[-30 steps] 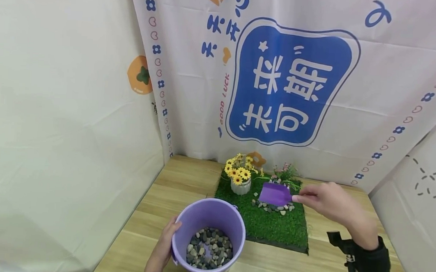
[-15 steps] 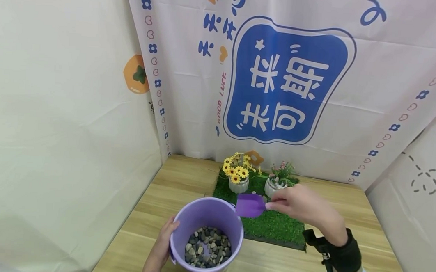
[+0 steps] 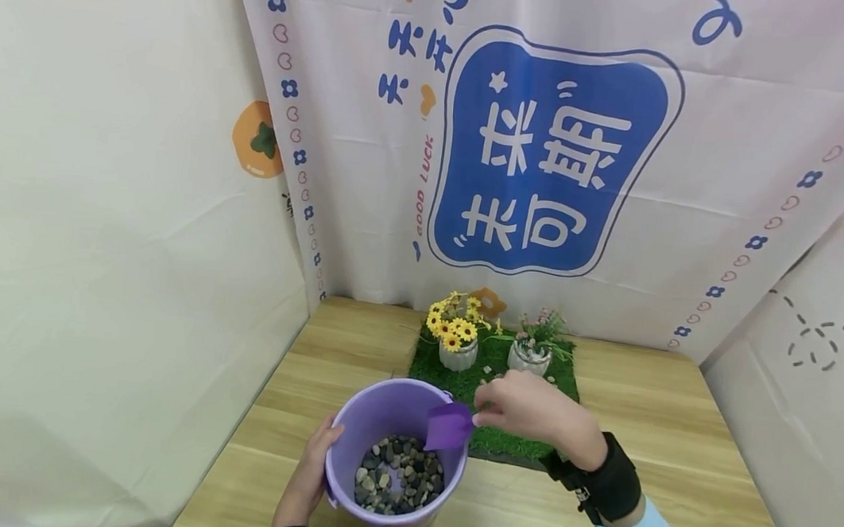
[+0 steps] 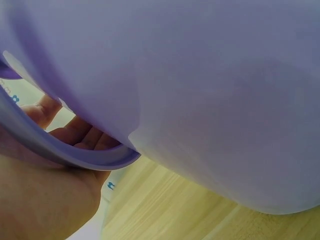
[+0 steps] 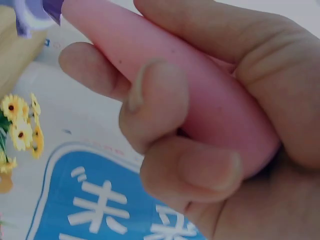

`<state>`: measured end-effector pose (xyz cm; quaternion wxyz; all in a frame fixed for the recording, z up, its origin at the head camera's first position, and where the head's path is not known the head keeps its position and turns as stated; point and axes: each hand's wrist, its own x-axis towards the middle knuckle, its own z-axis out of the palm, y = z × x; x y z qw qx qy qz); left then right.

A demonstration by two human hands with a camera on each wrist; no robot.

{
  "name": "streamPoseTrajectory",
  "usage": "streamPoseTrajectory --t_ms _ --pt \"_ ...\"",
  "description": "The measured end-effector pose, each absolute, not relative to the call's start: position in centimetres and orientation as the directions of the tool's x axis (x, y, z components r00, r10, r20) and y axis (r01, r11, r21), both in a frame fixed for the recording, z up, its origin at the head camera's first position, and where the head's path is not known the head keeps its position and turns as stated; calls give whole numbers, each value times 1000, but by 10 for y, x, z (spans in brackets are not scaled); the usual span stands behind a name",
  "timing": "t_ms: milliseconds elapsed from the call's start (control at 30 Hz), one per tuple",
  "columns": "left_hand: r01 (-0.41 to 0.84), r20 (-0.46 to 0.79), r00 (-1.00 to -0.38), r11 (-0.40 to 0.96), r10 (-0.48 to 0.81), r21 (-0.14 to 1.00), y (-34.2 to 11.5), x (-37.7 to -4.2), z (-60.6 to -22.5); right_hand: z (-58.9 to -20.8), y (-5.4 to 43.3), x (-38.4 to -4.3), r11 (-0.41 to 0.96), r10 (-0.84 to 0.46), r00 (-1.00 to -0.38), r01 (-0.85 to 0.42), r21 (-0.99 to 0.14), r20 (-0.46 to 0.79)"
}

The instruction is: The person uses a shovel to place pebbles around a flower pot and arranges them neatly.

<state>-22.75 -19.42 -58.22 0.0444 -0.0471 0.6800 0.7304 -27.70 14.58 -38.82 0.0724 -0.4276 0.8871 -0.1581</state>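
Head view looks forward and down; close up, left wrist shares its bucket point(image 4: 200, 100), right its flowers point(image 5: 21, 131).

Cloth-walled booth frames a tabletop set dressed as a miniature garden.
Pale sheeting point(image 3: 123, 224) flanks the wood-grain table point(image 3: 346, 339), while a printed fabric backdrop point(image 3: 368, 189), reading "GOOD LUCK" beside a blue panel point(image 3: 552, 163) of sideways Chinese characters, hangs behind. Potted yellow flowers point(image 3: 456, 327) and a pink-flowered pot point(image 3: 529, 358) stand on a green turf mat point(image 3: 520, 448); the surrounding building cannot be identified.
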Motion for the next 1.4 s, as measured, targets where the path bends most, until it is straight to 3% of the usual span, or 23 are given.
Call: streamPoseTrajectory --t_ms 300,667,1133,1400 --pt "-111 -113 -994 -88 -12 990 -192 -230 -581 -395 129 -278 554 -816 -578 -769 -318 -24" --pt "-121 -122 -993 -70 -2 990 -194 -230 -580 -398 113 -283 579 -805 -590 -760 -295 -58" --pt "-135 -136 -991 -74 -8 988 -195 -227 -580 -414 98 -284 639 -766 -639 -746 -186 -71" --pt "-131 -131 -991 -74 -4 989 -196 -229 -581 -430 82 -285 607 -793 -607 -779 -157 -53"
